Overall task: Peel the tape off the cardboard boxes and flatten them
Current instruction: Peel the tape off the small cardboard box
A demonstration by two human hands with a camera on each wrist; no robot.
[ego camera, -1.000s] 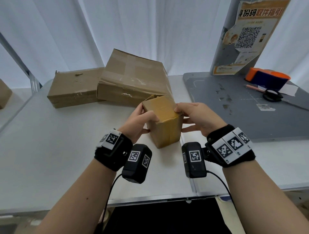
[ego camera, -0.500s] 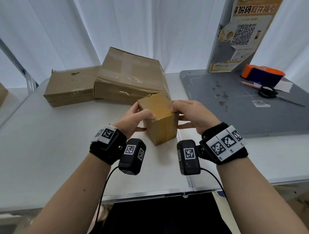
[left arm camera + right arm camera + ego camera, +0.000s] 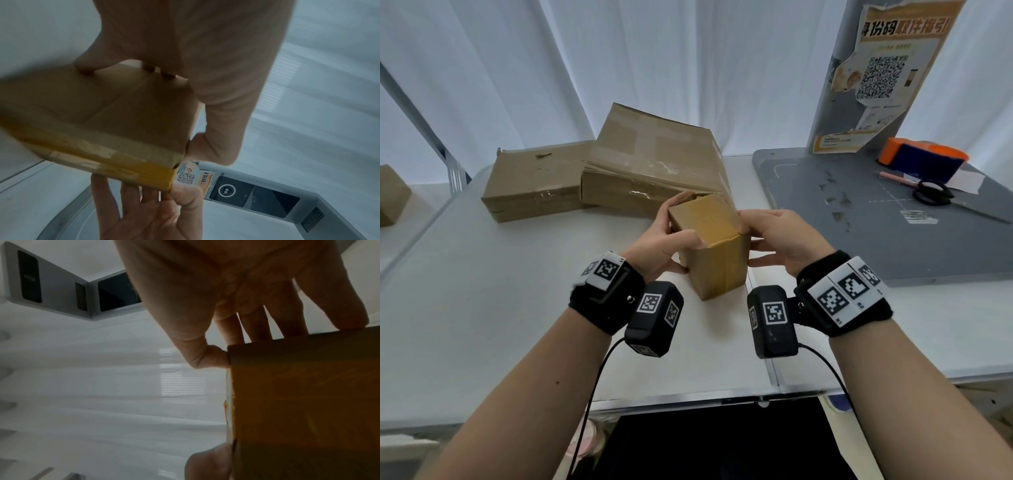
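A small cardboard box (image 3: 709, 236) wrapped in yellow-brown tape stands on end on the white table (image 3: 482, 308), between both hands. My left hand (image 3: 664, 240) grips its left side, with the thumb lying along the top front edge and the fingers behind. My right hand (image 3: 780, 233) holds the right side, its thumb pressed on the top right corner. In the left wrist view, the box (image 3: 102, 113) shows a yellow tape band along its edge, with the left thumb (image 3: 216, 146) at a corner. In the right wrist view, the right thumb (image 3: 205, 356) touches the corner of the box (image 3: 304, 402).
Two larger taped boxes (image 3: 534, 178) (image 3: 654, 161) lie just behind the small one. Another box (image 3: 392, 195) sits far left. On the right, a grey mat (image 3: 859, 240) carries scissors (image 3: 931, 193), a pen (image 3: 893, 176) and an orange and blue tape dispenser (image 3: 924, 159).
Both hands keep their hold on the small box, which stays on the table. The left thumb has slid a little along the top front edge.
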